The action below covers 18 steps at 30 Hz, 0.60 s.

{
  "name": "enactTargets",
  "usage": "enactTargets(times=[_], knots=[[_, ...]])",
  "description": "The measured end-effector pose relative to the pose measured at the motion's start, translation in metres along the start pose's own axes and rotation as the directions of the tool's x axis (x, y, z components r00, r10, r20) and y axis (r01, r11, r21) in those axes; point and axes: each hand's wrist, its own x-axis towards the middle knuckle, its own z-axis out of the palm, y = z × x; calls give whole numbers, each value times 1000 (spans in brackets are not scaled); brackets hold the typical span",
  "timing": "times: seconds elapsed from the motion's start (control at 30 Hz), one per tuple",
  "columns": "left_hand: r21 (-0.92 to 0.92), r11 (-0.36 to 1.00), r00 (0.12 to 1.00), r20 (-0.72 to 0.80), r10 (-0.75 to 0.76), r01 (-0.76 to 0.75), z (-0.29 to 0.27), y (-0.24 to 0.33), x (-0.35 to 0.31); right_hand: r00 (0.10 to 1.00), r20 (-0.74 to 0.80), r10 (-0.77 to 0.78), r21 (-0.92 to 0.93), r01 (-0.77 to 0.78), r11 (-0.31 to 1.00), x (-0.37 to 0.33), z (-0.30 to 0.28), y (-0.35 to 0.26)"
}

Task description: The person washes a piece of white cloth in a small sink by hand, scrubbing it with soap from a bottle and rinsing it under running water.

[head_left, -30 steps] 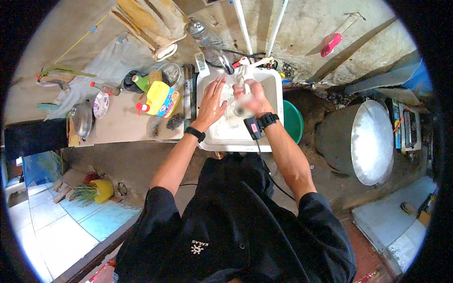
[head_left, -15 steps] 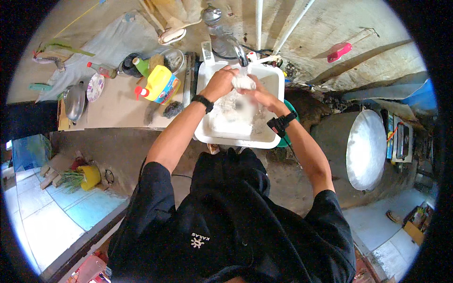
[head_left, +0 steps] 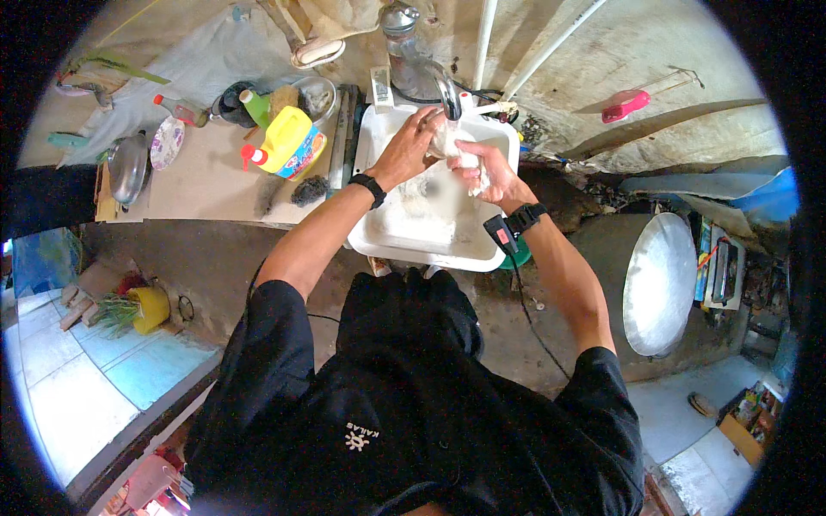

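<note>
Under the curved metal faucet (head_left: 447, 95), a bunched white cloth (head_left: 467, 161) spans my two hands above the white sink (head_left: 370, 232). My right hand (head_left: 495, 172) is closed around it, and a loose end hangs below the fingers. My left hand (head_left: 403, 153) has its fingers curled on the part nearest the spout; the exact grip there is partly hidden. Whitish streaks and a dark drain (head_left: 433, 188) show in the basin below.
Left of the sink, a cardboard-covered counter (head_left: 198, 193) bears a yellow jug (head_left: 288, 138), a dark scouring pad (head_left: 310, 191), a green bottle (head_left: 255, 107) and a metal bowl (head_left: 129, 172). A large round metal lid (head_left: 661, 284) stands to the right. Pipes (head_left: 486, 52) run up the wall behind.
The cloth was a rounded lump between my hands and now stretches toward the lower right. My right hand has turned and moved slightly right and down. The whole view has shifted a little.
</note>
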Motion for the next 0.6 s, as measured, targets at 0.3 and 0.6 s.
enactTargets(times=[0.3, 0.6], knots=[[205, 978, 960, 280, -21, -38, 19, 14, 1, 944, 40, -327, -987, 89, 135, 17, -44, 27], [270, 710, 341, 732, -590, 650, 98, -35, -31, 898, 63, -434, -749, -245, -615, 61, -82, 72]])
